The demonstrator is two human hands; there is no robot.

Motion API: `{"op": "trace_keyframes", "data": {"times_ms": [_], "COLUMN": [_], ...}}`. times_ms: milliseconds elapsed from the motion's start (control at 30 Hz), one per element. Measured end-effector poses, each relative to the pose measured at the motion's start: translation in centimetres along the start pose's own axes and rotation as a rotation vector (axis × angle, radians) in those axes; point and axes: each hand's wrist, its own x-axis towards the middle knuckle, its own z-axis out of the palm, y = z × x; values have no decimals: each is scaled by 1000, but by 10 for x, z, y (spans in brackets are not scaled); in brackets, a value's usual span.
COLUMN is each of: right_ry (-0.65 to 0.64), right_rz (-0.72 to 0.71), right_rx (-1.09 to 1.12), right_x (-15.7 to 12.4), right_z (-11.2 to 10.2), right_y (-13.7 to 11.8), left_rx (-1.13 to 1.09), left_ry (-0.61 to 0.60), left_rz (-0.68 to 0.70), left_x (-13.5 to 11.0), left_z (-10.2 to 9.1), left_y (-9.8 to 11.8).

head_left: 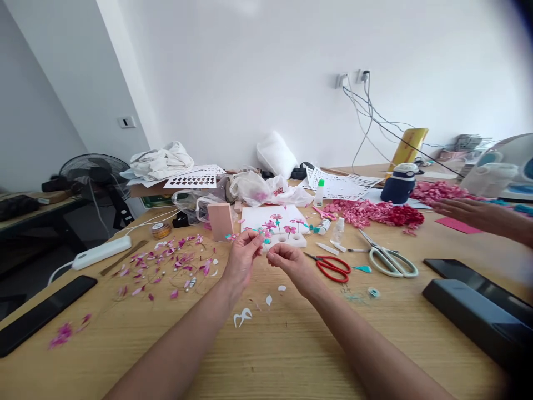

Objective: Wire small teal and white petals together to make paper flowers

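Nearest the camera, the person's two bare forearms are reaching forward over the wooden bench (pixel 270 355), with white paper scraps (pixel 242 317) lying between them. The left hand (pixel 244 253) is closing thumb and fingertips on a small pink and teal flower piece (pixel 263 233), lifting it just clear of the bench. So tight a fingertip pinch probably suits how small and flimsy the piece is. The right hand (pixel 291 261) is meeting it from the other side with its fingers drawn together in a pinch. Whether they are gripping the same piece or something finer is too small to tell.

Just beyond the hands, a white card (pixel 272 218) bearing pink flowers is lying flat, with a white foam holder (pixel 292 240) touching its near edge. Both are sitting close enough that the hands hardly need to travel.

Red scissors (pixel 333 267) are lying just beside the right wrist and pale scissors (pixel 389 259) a little farther right, seemingly parked on that side for easy reach. Loose pink petals (pixel 166 265) are spreading across the bench left of the left hand, and a pink block (pixel 220 220) is standing upright behind them.

Well apart at the far right, a co-worker's hand (pixel 470 214) is resting flat near a heap of pink paper (pixel 375 213). A black phone (pixel 41 314) is lying at the left edge.
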Motion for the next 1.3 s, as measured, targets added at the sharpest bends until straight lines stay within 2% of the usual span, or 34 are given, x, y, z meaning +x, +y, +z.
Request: {"op": "trace_keyframes", "data": {"times_ms": [167,300,467,633,767,900,1000,1133,1300], "right_ry": [-30,19,89,25,-21,69,142,150,172], "right_rz": [124,134,80,65,72,55,74,146,177], "right_rx": [-8,5,7,-58,-101,0,131,273,355], "right_x": [-17,-27,-32,-30,-30,-39,-50,-61,-64], "right_z": [-5,-14,-16,-2,6,4,1,-3,-7], "right_y": [-6,-18,-41,-59,-59,-48,-38,-27,-27], "left_rx": [-151,-176,-46,139,217,194,215,221,191], "left_ry": [63,45,8,-42,-94,-201,-261,-272,-339], "left_rz": [31,36,86,144,155,60,-106,-203,-282], "left_x": [-4,-12,-25,-31,-37,-52,-62,-65,-65], "left_z": [-6,-7,0,11,14,12,10,12,17], "left_y": [17,28,39,45,43,32,20,11,12]}}
